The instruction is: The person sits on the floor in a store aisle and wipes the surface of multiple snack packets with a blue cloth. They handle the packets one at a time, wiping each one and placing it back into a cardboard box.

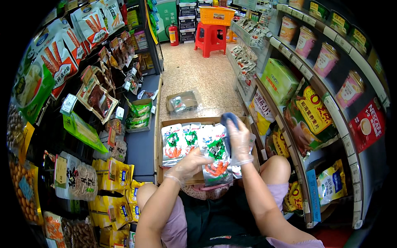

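Note:
My left hand (193,161) wears a clear plastic glove and grips a silver snack packet (216,155) with green and red print by its left edge. A dark blue cloth (230,121) is in my right hand (240,142), also gloved, at the packet's upper right edge. The two hands hold the packet tilted over an open cardboard box (167,174) between my knees. Inside the box lie similar silver packets (172,144), partly covered by my hands and the held packet.
A smaller carton (183,100) with plastic wrap sits on the floor ahead. Snack racks line the left, with green packets (138,116) on the low ledge. Shelves (310,73) of cups and bags curve along the right. Farther off stand a red stool (211,38) with an orange basket (216,15) and a fire extinguisher (173,34).

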`<state>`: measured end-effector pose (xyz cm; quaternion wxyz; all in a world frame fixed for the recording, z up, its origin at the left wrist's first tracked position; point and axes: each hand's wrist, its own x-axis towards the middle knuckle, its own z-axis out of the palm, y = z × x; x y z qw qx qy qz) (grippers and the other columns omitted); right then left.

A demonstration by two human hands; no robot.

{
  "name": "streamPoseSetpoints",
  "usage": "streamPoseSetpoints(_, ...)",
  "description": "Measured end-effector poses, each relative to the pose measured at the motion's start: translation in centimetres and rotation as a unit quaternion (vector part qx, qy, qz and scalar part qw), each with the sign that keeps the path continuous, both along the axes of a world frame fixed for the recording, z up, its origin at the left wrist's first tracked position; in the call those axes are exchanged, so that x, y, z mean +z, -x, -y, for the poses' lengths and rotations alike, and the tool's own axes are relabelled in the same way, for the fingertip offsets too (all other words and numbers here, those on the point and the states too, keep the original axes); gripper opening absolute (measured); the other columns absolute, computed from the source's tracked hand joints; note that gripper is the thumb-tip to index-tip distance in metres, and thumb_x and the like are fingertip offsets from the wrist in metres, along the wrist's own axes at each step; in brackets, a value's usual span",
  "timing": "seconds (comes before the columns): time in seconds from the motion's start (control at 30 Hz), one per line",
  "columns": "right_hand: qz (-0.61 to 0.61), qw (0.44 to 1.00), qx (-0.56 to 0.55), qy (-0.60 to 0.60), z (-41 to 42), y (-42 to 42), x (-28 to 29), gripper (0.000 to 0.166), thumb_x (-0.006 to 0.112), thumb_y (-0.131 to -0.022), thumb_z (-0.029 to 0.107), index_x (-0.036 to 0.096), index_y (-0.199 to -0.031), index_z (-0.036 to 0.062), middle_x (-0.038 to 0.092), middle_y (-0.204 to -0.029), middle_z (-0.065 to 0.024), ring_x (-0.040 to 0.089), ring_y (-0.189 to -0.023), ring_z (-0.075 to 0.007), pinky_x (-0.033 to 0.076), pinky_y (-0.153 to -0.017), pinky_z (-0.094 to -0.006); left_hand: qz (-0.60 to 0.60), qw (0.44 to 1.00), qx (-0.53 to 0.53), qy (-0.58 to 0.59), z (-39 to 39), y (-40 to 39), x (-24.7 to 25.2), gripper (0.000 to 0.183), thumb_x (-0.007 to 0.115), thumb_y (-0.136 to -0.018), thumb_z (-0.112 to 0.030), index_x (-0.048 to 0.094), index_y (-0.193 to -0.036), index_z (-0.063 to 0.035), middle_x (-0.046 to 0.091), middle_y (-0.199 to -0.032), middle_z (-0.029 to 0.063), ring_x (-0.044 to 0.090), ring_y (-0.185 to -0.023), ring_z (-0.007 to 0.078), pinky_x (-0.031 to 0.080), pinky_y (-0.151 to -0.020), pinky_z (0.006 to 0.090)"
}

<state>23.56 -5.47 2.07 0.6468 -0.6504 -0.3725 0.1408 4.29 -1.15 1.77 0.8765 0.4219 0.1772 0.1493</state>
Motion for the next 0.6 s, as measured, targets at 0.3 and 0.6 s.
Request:
streamPoseSetpoints(0.3,-0.365,0.908,0.207,-0.013,4.2,5.0,3.0,0.030,0.063,-0.094,0.020,0.060,-0.119,0.0034,0.065,-0.107,-0.0012,0.059,-0.093,-0.0081,0.049,-0.081,-0.0241,0.016,0.976,0.206,-0.068,0.4,-1.7,1.9,0.064,0.065,-0.086,-0.003,0.035,-0.142,0.0013,0.056,-0.131,0.0110,0.060,-0.112,0.0222,0.044,-0.103,0.0399)
streamPoseSetpoints(0.6,0.272,0.940,0.189,-0.080,3.9,11.0,1.0,0.077,0.073,-0.069,0.002,0.045,-0.141,0.0016,0.040,-0.148,-0.0205,0.031,-0.140,-0.0407,0.026,-0.116,-0.0451,0.136,0.960,0.187,0.160,0.0,-0.9,0.2,0.070,0.036,-0.095,-0.066,0.032,-0.150,-0.0219,0.046,-0.145,0.0090,0.048,-0.127,0.0297,0.043,-0.104,0.0474)
